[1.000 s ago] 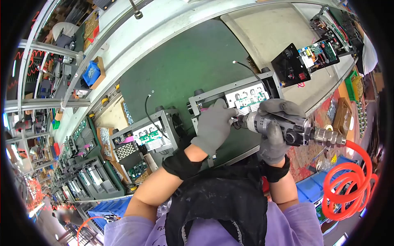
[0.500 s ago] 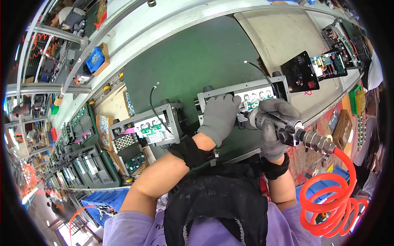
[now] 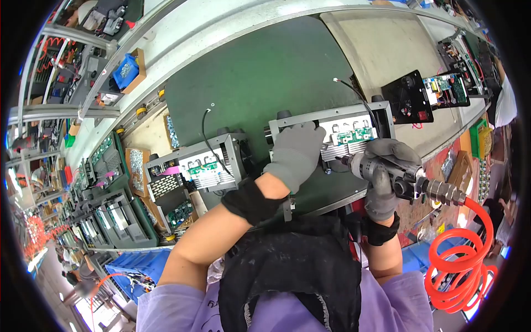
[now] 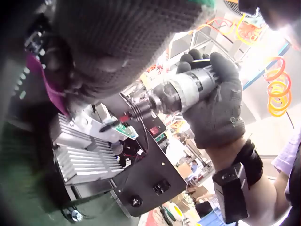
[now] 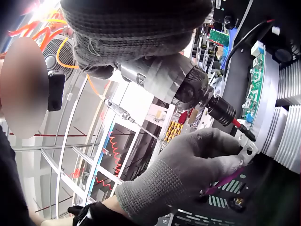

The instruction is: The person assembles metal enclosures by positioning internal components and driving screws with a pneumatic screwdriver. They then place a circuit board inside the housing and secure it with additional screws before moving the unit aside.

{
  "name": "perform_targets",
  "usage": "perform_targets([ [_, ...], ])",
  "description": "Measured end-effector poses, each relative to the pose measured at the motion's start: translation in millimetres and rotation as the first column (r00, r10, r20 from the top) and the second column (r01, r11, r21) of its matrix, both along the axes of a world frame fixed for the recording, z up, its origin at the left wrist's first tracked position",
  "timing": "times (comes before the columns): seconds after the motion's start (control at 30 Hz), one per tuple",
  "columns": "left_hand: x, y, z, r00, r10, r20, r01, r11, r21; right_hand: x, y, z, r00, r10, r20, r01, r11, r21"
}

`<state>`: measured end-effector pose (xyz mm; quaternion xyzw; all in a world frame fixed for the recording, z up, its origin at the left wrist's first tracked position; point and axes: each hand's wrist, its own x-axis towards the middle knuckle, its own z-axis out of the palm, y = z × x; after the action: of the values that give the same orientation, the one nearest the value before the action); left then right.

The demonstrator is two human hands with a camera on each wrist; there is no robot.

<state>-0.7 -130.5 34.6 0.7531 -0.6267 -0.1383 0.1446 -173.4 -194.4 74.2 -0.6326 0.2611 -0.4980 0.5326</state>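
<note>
My grey-gloved left hand (image 3: 298,152) reaches over the near metal chassis (image 3: 323,115). In the right wrist view, its thumb and fingers pinch a small metal bracket (image 5: 249,151) with a hole, beside the silver heatsink fins (image 5: 289,136). My gloved right hand (image 3: 380,193) grips an air screwdriver (image 4: 181,92), which points left toward the chassis. The dark tip of its bit (image 5: 245,132) is close to the bracket. A green circuit board (image 3: 354,134) sits by the fins. A purple strip (image 5: 225,181) shows under the left fingers.
A second chassis (image 3: 241,163) stands left on the green mat (image 3: 249,72). At the right lies a black panel (image 3: 402,99) with electronics. The coiled red hose (image 3: 456,260) hangs from the screwdriver. Boxes of small parts (image 3: 136,166) line the left side.
My left hand has drawn back from the screwdriver's tip and moved onto the chassis. The screwdriver now stands farther right of that hand. The head view has shifted slightly.
</note>
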Motion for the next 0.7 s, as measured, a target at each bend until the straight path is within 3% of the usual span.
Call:
perform_targets([
  [0.1, -10.0, 7.5, 23.9, 0.998, -0.057, -0.01, 0.056, 0.998, -0.03, -23.5, 2.7, -7.3, 0.999, -0.001, 0.04, 0.001, 1.0, -0.009],
  [0.13, -22.5, 5.4, 30.7, 0.995, -0.097, -0.005, 0.097, 0.984, 0.147, -35.1, 4.4, -5.7, 1.0, -0.01, -0.018, 0.011, 0.999, 0.051],
  [0.17, -38.7, 5.1, 28.3, 0.993, -0.116, -0.007, 0.116, 0.983, 0.14, -41.6, 8.3, -4.5, 0.999, -0.029, -0.021, 0.03, 0.999, 0.043],
  [0.23, -74.6, 6.4, 12.5, 0.962, -0.267, -0.051, 0.268, 0.903, 0.335, -51.6, 15.8, -5.3, 0.992, -0.126, 0.017, 0.124, 0.989, 0.084],
  [0.27, -90.5, 7.1, -0.5, 0.958, -0.284, -0.045, 0.282, 0.901, 0.33, -59.3, 17.5, -7.3, 0.99, -0.142, 0.017, 0.14, 0.988, 0.068],
  [0.33, -113.9, 8.2, -29.1, 0.961, -0.275, 0.024, 0.232, 0.852, 0.47, -71.9, 24.2, -8.2, 0.983, -0.175, 0.064, 0.169, 0.982, 0.086],
  [0.47, -127.1, 10.0, -64.8, 0.922, -0.334, 0.198, 0.17, 0.806, 0.567, -96.1, 35.4, -4.2, 0.967, -0.228, 0.11, 0.215, 0.969, 0.123],
  [0.57, -129.3, 6.6, -74.5, 0.932, -0.307, 0.192, 0.162, 0.828, 0.538, -109.3, 41.2, 4.9, 0.964, -0.258, 0.067, 0.25, 0.962, 0.112],
  [0.63, -131.6, 4.3, -81.1, 0.939, -0.273, 0.21, 0.136, 0.853, 0.504, -111.8, 44.9, 9.5, 0.928, -0.369, -0.044, 0.371, 0.912, 0.173],
  [0.7, -128.7, 5.2, -80.9, 0.951, -0.25, 0.183, 0.127, 0.853, 0.506, -114.6, 45.1, 14.1, 0.931, -0.364, -0.018, 0.36, 0.91, 0.205],
])
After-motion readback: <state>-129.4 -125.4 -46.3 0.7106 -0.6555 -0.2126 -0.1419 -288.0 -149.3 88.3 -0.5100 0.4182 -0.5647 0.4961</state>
